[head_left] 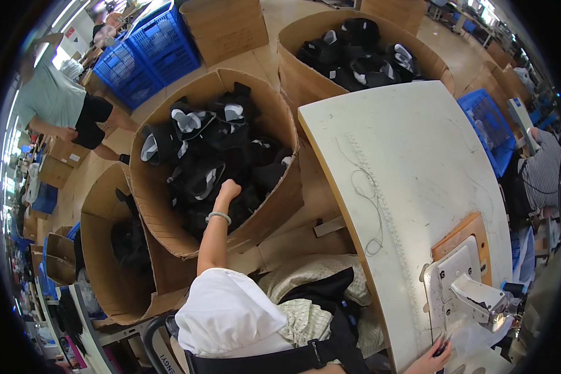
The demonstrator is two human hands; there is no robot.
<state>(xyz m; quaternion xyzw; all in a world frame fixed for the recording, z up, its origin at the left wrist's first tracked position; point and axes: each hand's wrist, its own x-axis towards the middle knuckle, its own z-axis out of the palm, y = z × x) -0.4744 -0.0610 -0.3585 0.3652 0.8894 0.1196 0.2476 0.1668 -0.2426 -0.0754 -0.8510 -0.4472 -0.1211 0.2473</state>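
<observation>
My left hand (230, 189) reaches into a large cardboard box (255, 232), its fingers closed at the heap of black padded fabric pieces (215, 140) with pale grey lining. Whether it grips one of them I cannot make out. At the lower right, my right hand (427, 361) lies on the white worktable (393, 149), next to the sewing machine (458, 290). Its fingers are bent around a small dark thing (441, 348) that I cannot name. Black cloth (327, 287) lies across my lap over pale checked fabric.
Another cardboard box (290, 53) of similar black pieces stands beyond the table; a third box (106, 240) is at the left. Blue crates (146, 56) stand at the back. A person in a light green shirt (59, 93) is at the far left. Loose thread (371, 212) lies on the table.
</observation>
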